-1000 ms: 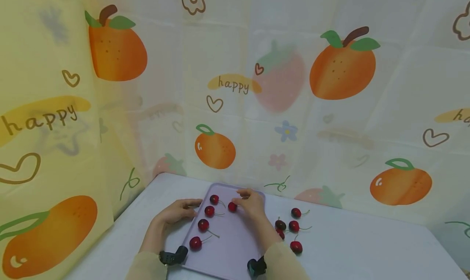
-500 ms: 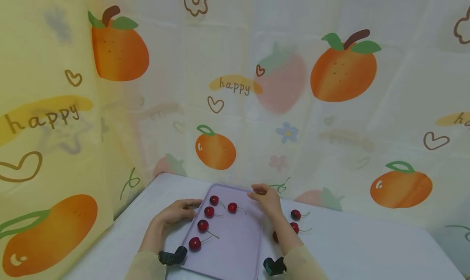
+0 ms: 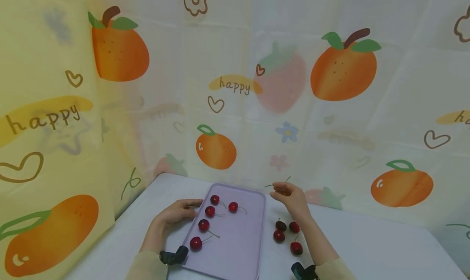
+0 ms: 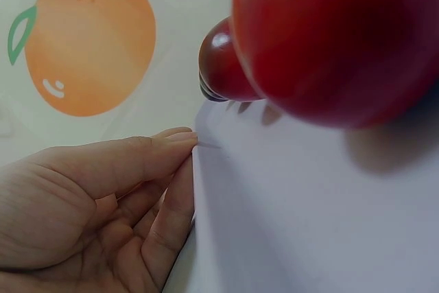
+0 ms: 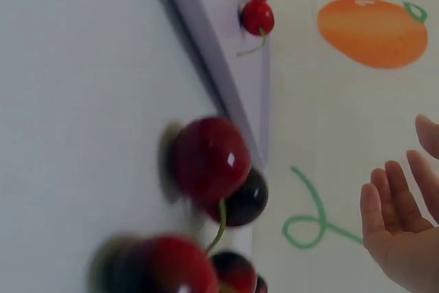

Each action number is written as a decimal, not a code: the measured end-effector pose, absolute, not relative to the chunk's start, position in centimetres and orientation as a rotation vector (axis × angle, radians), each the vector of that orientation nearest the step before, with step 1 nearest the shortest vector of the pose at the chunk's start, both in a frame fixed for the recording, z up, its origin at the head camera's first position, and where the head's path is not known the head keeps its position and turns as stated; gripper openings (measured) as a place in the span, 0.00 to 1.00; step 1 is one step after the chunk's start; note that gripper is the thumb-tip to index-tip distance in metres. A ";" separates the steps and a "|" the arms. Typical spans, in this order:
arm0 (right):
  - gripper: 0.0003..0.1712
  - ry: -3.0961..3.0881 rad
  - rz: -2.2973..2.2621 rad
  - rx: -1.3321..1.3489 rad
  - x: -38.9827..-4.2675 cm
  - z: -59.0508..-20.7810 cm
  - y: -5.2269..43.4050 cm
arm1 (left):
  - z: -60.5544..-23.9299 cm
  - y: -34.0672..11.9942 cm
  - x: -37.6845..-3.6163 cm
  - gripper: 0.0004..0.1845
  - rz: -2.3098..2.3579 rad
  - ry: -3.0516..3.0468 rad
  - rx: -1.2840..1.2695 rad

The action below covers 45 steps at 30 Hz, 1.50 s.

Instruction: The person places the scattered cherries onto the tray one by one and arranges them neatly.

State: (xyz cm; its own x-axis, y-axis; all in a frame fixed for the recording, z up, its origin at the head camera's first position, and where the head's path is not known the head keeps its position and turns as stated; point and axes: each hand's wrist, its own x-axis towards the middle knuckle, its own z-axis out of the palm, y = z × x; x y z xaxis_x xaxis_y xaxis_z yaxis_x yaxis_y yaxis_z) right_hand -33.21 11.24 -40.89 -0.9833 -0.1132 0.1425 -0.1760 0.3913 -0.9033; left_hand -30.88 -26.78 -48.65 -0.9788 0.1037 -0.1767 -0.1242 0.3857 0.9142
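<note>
Landmark: lilac tray (image 3: 235,247) on the grey table (image 3: 367,247).
Left hand (image 3: 180,210): rested flat against the tray's left edge, fingers straight, nothing held.
Right hand (image 3: 290,196): raised just right of the tray's far corner, fingers loosely spread, nothing gripped.
Cherries on tray (image 3: 204,225): five counted, clustered in its left half.
Loose cherries (image 3: 280,236): four seen on the table, just right of the tray, below the right hand.

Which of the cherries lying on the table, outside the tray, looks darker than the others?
The dark cherry, farthest from the person in the group beside the tray, is almost black; the cherries next to it are bright red.
</note>
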 end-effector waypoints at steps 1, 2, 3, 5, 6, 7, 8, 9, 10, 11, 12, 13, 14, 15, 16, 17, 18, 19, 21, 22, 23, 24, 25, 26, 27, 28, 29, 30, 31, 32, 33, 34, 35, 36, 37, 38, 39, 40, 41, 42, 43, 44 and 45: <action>0.24 -2.577 1.671 0.256 -33.1 -40.9 11.8 | -48.6 -26.7 -30.9 0.27 1.628 2.441 -0.019; 0.24 -2.587 1.662 0.245 -33.0 -41.0 12.3 | -48.6 -26.7 -30.9 0.27 1.629 2.439 -0.028; 0.25 -2.590 1.657 0.234 -32.9 -41.2 12.8 | -48.6 -26.7 -30.9 0.26 1.629 2.439 -0.035; 0.25 -2.601 1.629 0.213 -32.8 -41.5 13.7 | -48.5 -26.6 -30.9 0.26 1.630 2.437 -0.049; 0.26 -2.610 1.613 0.202 -32.7 -41.7 14.2 | -48.6 -26.6 -30.9 0.26 1.621 2.442 -0.042; 0.26 -2.614 1.604 0.190 -32.7 -41.8 14.7 | -48.5 -26.6 -30.9 0.26 1.615 2.445 -0.035; 0.26 -2.623 1.593 0.177 -32.6 -41.9 15.1 | -48.5 -26.6 -30.9 0.26 1.619 2.441 -0.044; 0.25 -2.627 1.580 0.165 -32.6 -42.0 15.5 | -48.5 -26.6 -30.8 0.26 1.616 2.442 -0.046; 0.25 -2.636 1.564 0.154 -32.5 -42.1 15.9 | -48.5 -26.7 -30.8 0.26 1.613 2.440 -0.046; 0.25 -2.645 1.550 0.147 -32.3 -42.2 16.2 | -48.6 -26.7 -30.8 0.26 1.600 2.447 -0.041; 0.25 -2.649 1.544 0.139 -32.2 -42.2 16.6 | -48.5 -26.7 -30.9 0.27 1.587 2.454 -0.035; 0.24 -2.651 1.543 0.130 -32.1 -42.3 16.9 | -48.5 -26.7 -30.9 0.26 1.584 2.456 -0.042; 0.24 -2.654 1.542 0.123 -32.0 -42.3 17.3 | -48.5 -26.7 -30.9 0.26 1.582 2.459 -0.050; 0.24 -2.654 1.541 0.119 -31.9 -42.4 17.6 | -48.4 -26.7 -30.9 0.26 1.579 2.460 -0.048; 0.23 -2.656 1.540 0.115 -31.8 -42.5 17.9 | -48.4 -26.7 -31.0 0.26 1.576 2.463 -0.047; 0.23 -2.654 1.541 0.113 -31.8 -42.6 18.2 | -48.4 -26.7 -31.0 0.26 1.565 2.473 -0.041; 0.23 -2.654 1.541 0.101 -31.7 -42.7 18.5 | -48.4 -26.7 -31.0 0.26 1.573 2.468 -0.049; 0.23 -2.657 1.539 0.092 -31.7 -42.9 18.8 | -48.5 -26.7 -31.0 0.26 1.576 2.465 -0.049; 0.24 -2.673 1.524 0.076 -31.5 -43.1 19.3 | -48.5 -26.8 -31.0 0.27 1.578 2.457 -0.039; 0.24 -2.678 1.521 0.066 -31.4 -43.3 19.6 | -48.5 -26.8 -31.0 0.27 1.578 2.457 -0.038; 0.25 -2.687 1.517 0.051 -31.3 -43.4 19.9 | -48.5 -26.8 -31.0 0.27 1.573 2.460 -0.033; 0.25 -2.700 1.508 0.031 -31.2 -43.5 20.1 | -48.5 -26.8 -31.0 0.27 1.578 2.455 -0.036; 0.26 -2.709 1.502 0.025 -31.1 -43.6 20.4 | -48.6 -26.8 -31.0 0.28 1.569 2.462 -0.029; 0.26 -2.718 1.496 0.021 -31.0 -43.7 20.6 | -48.5 -26.8 -31.0 0.28 1.569 2.464 -0.030; 0.26 -2.723 1.497 0.019 -31.0 -43.8 20.8 | -48.5 -26.8 -31.0 0.28 1.562 2.473 -0.028; 0.26 -2.730 1.489 0.011 -30.9 -43.9 20.9 | -48.5 -26.7 -30.9 0.28 1.561 2.477 -0.029; 0.26 -2.739 1.478 0.008 -30.8 -44.0 21.1 | -48.5 -26.7 -31.0 0.28 1.555 2.483 -0.026; 0.26 -2.741 1.479 0.011 -30.7 -44.1 21.3 | -48.5 -26.7 -30.9 0.28 1.553 2.485 -0.027; 0.25 -2.744 1.474 0.013 -30.6 -44.2 21.5 | -48.4 -26.7 -30.9 0.28 1.552 2.489 -0.019; 0.25 -2.749 1.471 0.006 -30.5 -44.2 21.6 | -48.4 -26.7 -30.9 0.28 1.559 2.484 -0.019; 0.25 -2.758 1.464 -0.001 -30.4 -44.3 21.8 | -48.4 -26.7 -30.8 0.28 1.566 2.479 -0.021; 0.25 -2.770 1.456 -0.007 -30.4 -44.4 22.0 | -48.4 -26.7 -30.8 0.27 1.575 2.473 -0.021; 0.25 -2.779 1.455 -0.011 -30.3 -44.5 22.2 | -48.5 -26.7 -30.7 0.27 1.583 2.467 -0.026; 0.26 -2.785 1.459 -0.015 -30.2 -44.6 22.3 | -48.6 -26.7 -30.7 0.27 1.599 2.454 -0.026; 0.26 -2.798 1.443 -0.019 -30.1 -44.7 22.5 | -48.6 -26.8 -30.6 0.27 1.609 2.446 -0.024; 0.26 -2.810 1.434 -0.023 -30.1 -44.8 22.6 | -48.7 -26.7 -30.6 0.27 1.623 2.433 -0.035; 0.27 -2.823 1.422 -0.023 -30.0 -44.9 22.8 | -48.7 -26.7 -30.6 0.26 1.635 2.425 -0.039; 0.27 -2.831 1.413 -0.026 -30.0 -45.0 22.9 | -48.8 -26.7 -30.6 0.26 1.644 2.419 -0.045; 0.28 -2.836 1.406 -0.031 -30.0 -45.1 23.0 | -48.8 -26.7 -30.7 0.26 1.650 2.414 -0.050; 0.28 -2.842 1.395 -0.034 -30.0 -45.2 23.2 | -48.9 -26.7 -30.8 0.26 1.647 2.417 -0.059; 0.28 -2.848 1.384 -0.039 -30.0 -45.3 23.3 | -48.9 -26.7 -30.8 0.26 1.643 2.421 -0.071; 0.28 -2.851 1.385 -0.043 -30.0 -45.4 23.4 | -48.9 -26.7 -30.9 0.26 1.643 2.424 -0.081; 0.28 -2.852 1.385 -0.047 -30.1 -45.5 23.6 | -48.8 -26.6 -31.0 0.26 1.637 2.428 -0.086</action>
State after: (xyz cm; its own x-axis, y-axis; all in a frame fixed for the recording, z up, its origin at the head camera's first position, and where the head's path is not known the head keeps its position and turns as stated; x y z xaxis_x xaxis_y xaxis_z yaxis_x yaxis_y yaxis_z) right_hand -30.06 23.56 -45.50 -0.9991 0.0140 -0.0390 0.0393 0.6178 -0.7853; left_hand -31.02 -26.65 -48.85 -0.9760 0.0695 -0.2064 -0.1652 0.3809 0.9097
